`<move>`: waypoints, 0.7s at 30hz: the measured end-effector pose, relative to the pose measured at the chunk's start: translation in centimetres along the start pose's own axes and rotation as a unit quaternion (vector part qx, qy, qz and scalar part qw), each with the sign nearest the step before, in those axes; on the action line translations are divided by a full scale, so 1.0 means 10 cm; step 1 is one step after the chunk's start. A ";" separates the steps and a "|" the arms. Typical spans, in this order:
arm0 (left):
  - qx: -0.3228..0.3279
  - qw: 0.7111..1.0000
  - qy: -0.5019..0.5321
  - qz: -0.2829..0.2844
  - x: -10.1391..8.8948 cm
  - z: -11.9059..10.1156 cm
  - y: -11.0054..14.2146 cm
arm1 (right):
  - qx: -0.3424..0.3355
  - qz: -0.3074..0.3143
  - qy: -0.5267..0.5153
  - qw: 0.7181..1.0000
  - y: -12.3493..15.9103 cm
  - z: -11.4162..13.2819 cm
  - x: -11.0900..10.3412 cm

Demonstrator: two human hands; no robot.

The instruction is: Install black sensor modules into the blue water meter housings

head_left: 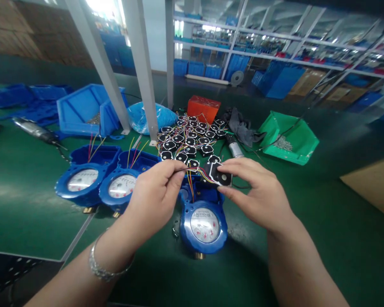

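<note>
Between thumb and fingers, my right hand (256, 187) grips a small black motor-like module (220, 175) with a white edge, held just above the open box of a blue water meter (205, 224). My left hand (158, 194) pinches the module's thin coloured wires (196, 169), drawn out to the left. More wires rise from the meter's open compartment below. The meter's round dial faces up, and a brass fitting (199, 256) shows at its near end. Left of my left hand stand two similar blue water meters (82, 181), wires sticking up from them; the nearer one is partly covered by that hand.
Several wired black modules (190, 140) lie piled behind the meter, by a red box (204, 108). A green bin (289, 138) and a blue bin (83, 111) hold small metal parts. Power screwdrivers (35, 130) lie at left and behind. Grey posts (144, 68) rise from the bench.
</note>
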State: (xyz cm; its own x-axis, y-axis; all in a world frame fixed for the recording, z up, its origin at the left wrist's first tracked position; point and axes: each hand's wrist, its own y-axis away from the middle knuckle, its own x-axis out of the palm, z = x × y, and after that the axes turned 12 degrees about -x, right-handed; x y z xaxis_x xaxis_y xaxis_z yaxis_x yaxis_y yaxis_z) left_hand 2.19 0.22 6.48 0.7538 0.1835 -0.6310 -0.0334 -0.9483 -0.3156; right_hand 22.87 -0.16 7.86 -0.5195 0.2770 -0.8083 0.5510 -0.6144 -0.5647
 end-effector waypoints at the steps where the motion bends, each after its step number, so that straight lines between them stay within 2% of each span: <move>1: -0.033 0.999 -0.017 0.015 0.07 0.05 0.01 | 0.001 0.014 -0.001 1.000 0.01 -0.03 0.03; 4: -0.100 0.991 -0.079 0.041 0.27 0.17 -0.02 | 0.001 0.060 -0.010 0.998 0.02 -0.08 0.11; 7: -0.111 0.984 -0.123 0.064 0.41 0.23 -0.06 | 0.014 0.105 -0.021 0.994 0.01 -0.10 0.14; 9: -0.110 0.985 -0.115 0.072 0.46 0.25 -0.06 | 0.025 0.128 -0.031 0.991 0.01 -0.10 0.15; 13: -0.076 0.997 0.003 0.018 0.54 0.35 0.00 | 0.035 0.162 -0.039 0.985 0.00 -0.10 0.16; 16: -0.037 0.994 0.094 -0.028 0.63 0.44 0.07 | 0.034 0.176 -0.037 0.983 0.00 -0.10 0.17; 18: -0.020 0.989 0.144 -0.031 0.68 0.49 0.10 | 0.032 0.179 -0.038 0.983 -0.01 -0.09 0.18; 21: -0.018 0.980 0.199 -0.004 0.74 0.52 0.14 | 0.033 0.178 -0.038 0.983 -0.02 -0.08 0.19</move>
State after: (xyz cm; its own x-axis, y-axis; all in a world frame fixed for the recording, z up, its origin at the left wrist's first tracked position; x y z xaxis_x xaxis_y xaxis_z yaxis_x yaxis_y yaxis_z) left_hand 4.30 1.63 -2.28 0.9506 0.0825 -0.2993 -0.0084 -0.9569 -0.2903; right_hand 22.27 1.09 6.28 -0.3500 -0.0178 -0.9366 0.6647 -0.7092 -0.2349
